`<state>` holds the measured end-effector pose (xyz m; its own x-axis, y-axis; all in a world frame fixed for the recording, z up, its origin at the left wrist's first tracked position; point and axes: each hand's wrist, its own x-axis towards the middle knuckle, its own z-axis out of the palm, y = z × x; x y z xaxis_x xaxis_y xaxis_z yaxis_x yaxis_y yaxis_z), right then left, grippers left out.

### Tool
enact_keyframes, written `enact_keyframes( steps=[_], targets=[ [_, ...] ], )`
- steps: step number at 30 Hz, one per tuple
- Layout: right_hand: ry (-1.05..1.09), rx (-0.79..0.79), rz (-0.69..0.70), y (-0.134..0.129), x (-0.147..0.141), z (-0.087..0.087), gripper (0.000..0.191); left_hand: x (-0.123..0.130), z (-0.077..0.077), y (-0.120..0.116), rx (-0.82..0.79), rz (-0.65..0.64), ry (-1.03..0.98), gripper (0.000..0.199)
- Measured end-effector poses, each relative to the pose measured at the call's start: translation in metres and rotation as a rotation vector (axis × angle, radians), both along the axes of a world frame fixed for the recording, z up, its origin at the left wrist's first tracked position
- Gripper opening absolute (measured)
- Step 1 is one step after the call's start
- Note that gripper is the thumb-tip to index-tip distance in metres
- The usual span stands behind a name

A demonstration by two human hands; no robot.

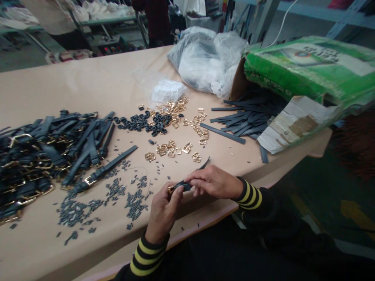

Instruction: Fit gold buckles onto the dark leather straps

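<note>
Near the table's front edge, my left hand (164,210) is closed on the buckle end of a dark strap (185,186), with a bit of gold buckle showing at its fingers. My right hand (215,182) pinches the same strap just to the right, and the strap's thin tip sticks up behind its fingers. Beyond the hands lie gold buckles (170,148) in small groups and a heap of dark loops (158,124). To the left are scattered small dark pieces (136,205) and a single buckled strap (113,163).
A large pile of buckled straps (52,152) covers the table's left. Loose straps (246,117) spill from a green box (310,70) at right. Plastic bags (208,58) sit at the back. Two people (155,19) stand beyond the table (88,78).
</note>
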<state>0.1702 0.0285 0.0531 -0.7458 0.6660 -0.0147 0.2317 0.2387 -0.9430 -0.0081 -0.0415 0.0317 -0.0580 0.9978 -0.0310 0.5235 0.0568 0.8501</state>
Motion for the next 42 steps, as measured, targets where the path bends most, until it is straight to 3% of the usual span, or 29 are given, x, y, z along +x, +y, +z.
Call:
enact_keyframes(
  steps=[3,5,9,13,16,22,27,34,38,42],
  targets=[
    [-0.107,0.368,-0.212,0.01,0.018,0.009,0.027,-0.002,0.001,0.001,-0.049,0.038,-0.044,0.025],
    [-0.255,0.46,-0.172,0.013,0.027,0.01,0.03,-0.002,0.0,0.002,-0.07,0.044,-0.074,0.026],
    [-0.437,0.203,0.128,0.011,0.027,0.006,0.014,0.003,-0.006,0.0,-0.05,0.078,-0.057,0.027],
    [-0.323,-0.089,0.212,0.003,0.012,0.005,0.013,0.014,-0.009,-0.002,0.011,0.11,0.025,0.026],
    [-0.247,-0.205,0.246,0.002,0.002,0.004,0.017,0.019,-0.008,-0.002,0.06,0.137,0.095,0.025],
    [-0.213,-0.105,0.174,0.003,0.0,-0.002,0.022,0.016,-0.007,0.002,0.127,0.136,0.193,0.021],
    [-0.073,-0.242,0.148,0.004,0.001,-0.012,0.026,0.013,-0.005,0.003,0.103,0.006,0.174,0.02],
    [-0.216,-0.245,0.231,0.001,-0.003,-0.009,0.022,0.008,-0.01,0.002,0.028,-0.09,0.135,0.021],
    [-0.203,-0.125,0.158,0.001,-0.005,-0.012,0.022,0.005,-0.013,0.003,-0.016,-0.082,0.101,0.023],
    [-0.069,-0.279,0.144,0.004,-0.007,-0.023,0.022,0.004,-0.013,0.004,-0.073,-0.079,-0.009,0.029]
  ],
)
